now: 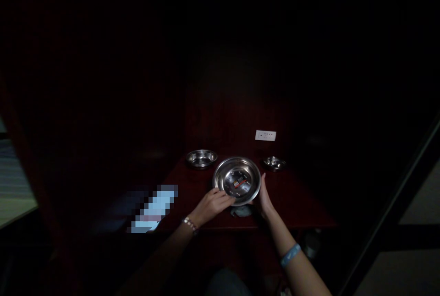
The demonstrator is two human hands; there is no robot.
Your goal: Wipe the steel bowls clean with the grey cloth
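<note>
Head view: left hand (213, 202) grips the tilted bowl (228, 179) by its near rim, right hand (264, 198) its right side, above the counter (299, 204).

right hand (264, 199): partly hidden behind basin (227, 179) | label (240, 182) beyond left hand (213, 202): illegibly small | grey bundle (242, 212) between hands: partly covered | bright patch (154, 209) left of hands: pixelated
</note>
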